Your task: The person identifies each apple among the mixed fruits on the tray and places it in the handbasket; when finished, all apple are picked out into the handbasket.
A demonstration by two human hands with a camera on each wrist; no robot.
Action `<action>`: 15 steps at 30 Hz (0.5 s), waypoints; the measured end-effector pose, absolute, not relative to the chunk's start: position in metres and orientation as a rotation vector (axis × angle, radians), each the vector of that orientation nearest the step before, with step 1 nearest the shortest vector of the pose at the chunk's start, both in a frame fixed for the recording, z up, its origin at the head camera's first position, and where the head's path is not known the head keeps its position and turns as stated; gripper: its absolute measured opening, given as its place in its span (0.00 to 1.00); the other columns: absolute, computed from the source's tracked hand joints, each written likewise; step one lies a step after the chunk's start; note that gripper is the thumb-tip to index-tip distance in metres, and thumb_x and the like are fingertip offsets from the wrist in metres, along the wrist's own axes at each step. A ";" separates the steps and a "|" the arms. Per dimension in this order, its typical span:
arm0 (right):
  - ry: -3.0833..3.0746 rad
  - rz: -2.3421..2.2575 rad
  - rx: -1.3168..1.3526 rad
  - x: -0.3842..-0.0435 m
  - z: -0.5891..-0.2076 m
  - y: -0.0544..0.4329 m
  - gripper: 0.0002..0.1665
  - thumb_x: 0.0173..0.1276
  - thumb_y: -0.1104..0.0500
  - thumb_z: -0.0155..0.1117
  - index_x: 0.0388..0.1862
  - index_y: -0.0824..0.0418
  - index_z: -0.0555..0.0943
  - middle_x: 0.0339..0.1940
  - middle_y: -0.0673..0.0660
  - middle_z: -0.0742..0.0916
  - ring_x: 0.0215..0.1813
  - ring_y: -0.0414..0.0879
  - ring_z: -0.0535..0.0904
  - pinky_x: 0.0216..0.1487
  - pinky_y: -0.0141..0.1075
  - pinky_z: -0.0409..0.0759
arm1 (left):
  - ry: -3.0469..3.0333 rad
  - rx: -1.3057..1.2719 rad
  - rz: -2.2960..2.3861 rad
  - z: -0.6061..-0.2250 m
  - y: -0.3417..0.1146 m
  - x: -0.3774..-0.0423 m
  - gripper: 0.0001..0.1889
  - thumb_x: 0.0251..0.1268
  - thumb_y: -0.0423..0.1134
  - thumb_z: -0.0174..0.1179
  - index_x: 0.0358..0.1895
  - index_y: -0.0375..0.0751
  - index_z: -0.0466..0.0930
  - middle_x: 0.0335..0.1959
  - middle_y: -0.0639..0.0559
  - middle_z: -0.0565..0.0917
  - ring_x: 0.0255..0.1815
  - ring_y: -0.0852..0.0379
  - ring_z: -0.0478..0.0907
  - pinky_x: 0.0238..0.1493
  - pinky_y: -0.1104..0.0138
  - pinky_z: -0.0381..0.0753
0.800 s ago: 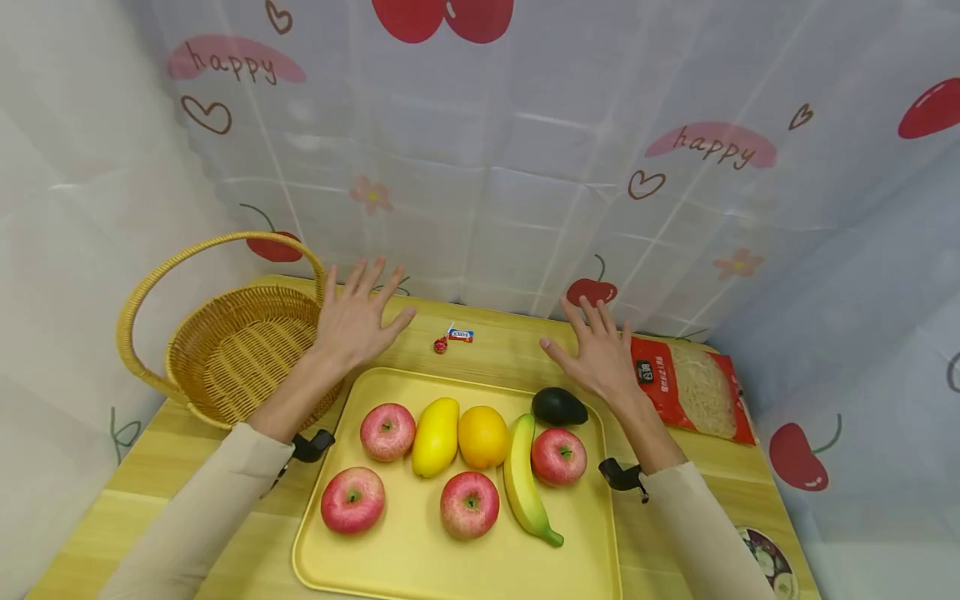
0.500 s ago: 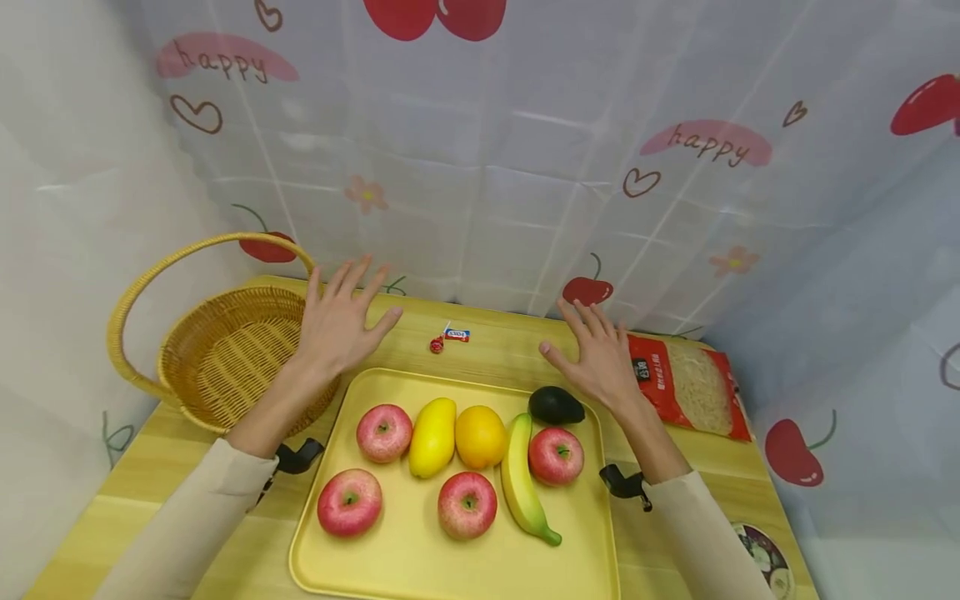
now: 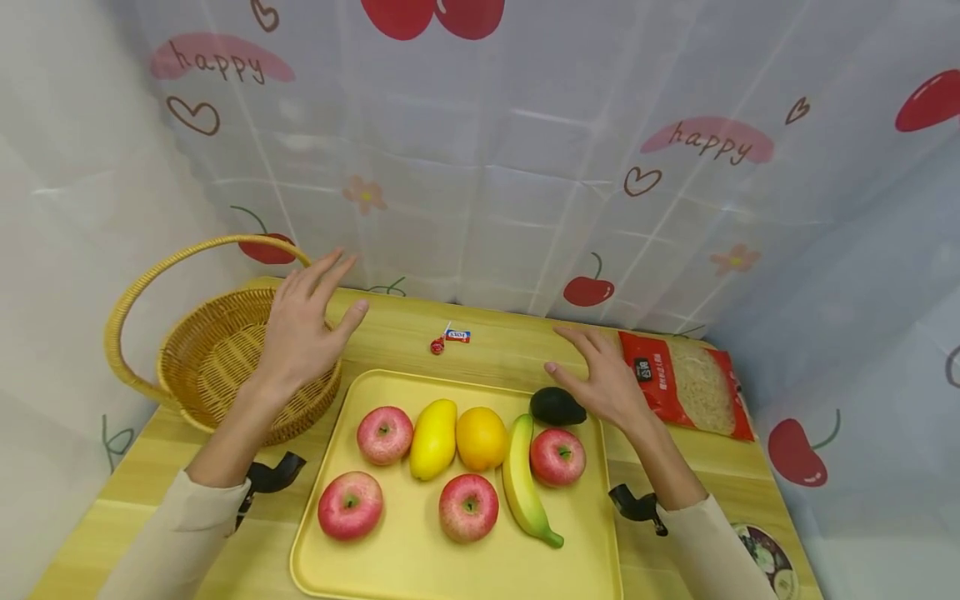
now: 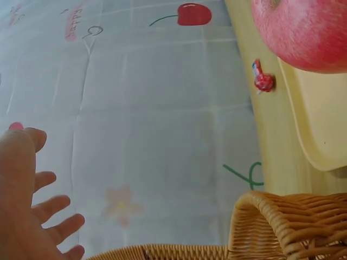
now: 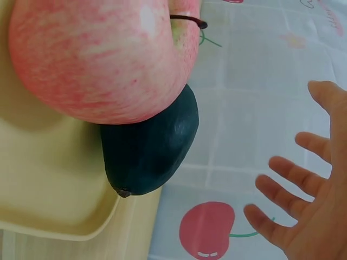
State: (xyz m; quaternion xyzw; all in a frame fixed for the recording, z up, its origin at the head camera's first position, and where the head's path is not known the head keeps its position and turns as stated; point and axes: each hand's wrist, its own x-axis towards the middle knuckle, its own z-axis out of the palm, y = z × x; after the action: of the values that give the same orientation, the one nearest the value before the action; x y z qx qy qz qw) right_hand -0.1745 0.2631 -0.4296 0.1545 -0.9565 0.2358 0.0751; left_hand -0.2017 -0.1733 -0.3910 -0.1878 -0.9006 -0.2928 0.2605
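Observation:
My left hand (image 3: 300, 329) hovers empty with fingers extended, overlapping the right side of the wicker basket (image 3: 176, 350) in the head view. My right hand (image 3: 606, 383), also empty, has its fingers reaching forward and the thumb apart, close to the dark green avocado (image 3: 557, 406) at the back right corner of the yellow tray (image 3: 405, 571). On that tray lie several red apples (image 3: 468, 507), a yellow mango (image 3: 433, 439), an orange (image 3: 482, 438) and a banana (image 3: 523, 483). The right wrist view has an apple (image 5: 103, 59) in front of the avocado (image 5: 154, 149).
Behind the tray lie a red lollipop (image 3: 437, 344) and a small wrapped candy (image 3: 457, 336). A red bag of noodles (image 3: 686, 383) is at the right. The basket's tall handle (image 3: 127, 304) arches up at the left. A printed curtain (image 3: 480, 208) stands behind the table.
My left hand has shifted left over the basket and turned more onto its side. My right hand has dropped back closer to the avocado, its fingers lower in view.

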 end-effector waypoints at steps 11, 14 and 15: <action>-2.924 0.843 0.604 -0.160 -0.438 0.277 0.34 0.69 0.36 0.64 0.70 0.47 0.75 0.57 0.51 0.82 0.51 0.48 0.79 0.52 0.51 0.81 | -2.189 -0.490 -0.900 -0.384 -0.191 -0.185 0.24 0.67 0.37 0.64 0.66 0.47 0.79 0.65 0.48 0.78 0.67 0.44 0.73 0.64 0.47 0.74; -2.945 0.861 0.622 -0.158 -0.441 0.279 0.33 0.69 0.35 0.64 0.69 0.46 0.76 0.57 0.49 0.82 0.50 0.48 0.79 0.51 0.52 0.82 | -2.139 -0.493 -0.891 -0.379 -0.197 -0.182 0.23 0.66 0.35 0.64 0.65 0.44 0.80 0.64 0.47 0.79 0.65 0.44 0.74 0.64 0.51 0.74; -2.951 0.869 0.626 -0.157 -0.441 0.279 0.33 0.68 0.35 0.65 0.69 0.45 0.76 0.57 0.49 0.82 0.50 0.48 0.80 0.51 0.51 0.82 | -2.123 -0.490 -0.883 -0.377 -0.199 -0.181 0.23 0.66 0.35 0.64 0.64 0.43 0.80 0.64 0.46 0.79 0.64 0.44 0.75 0.64 0.53 0.74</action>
State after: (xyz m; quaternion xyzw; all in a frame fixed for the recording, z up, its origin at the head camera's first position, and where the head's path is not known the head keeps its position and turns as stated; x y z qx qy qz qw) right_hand -0.1574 0.2791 -0.4413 0.1994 -0.9400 0.2768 0.0011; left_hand -0.1815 -0.1989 -0.3773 -0.1925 -0.8333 -0.3468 0.3851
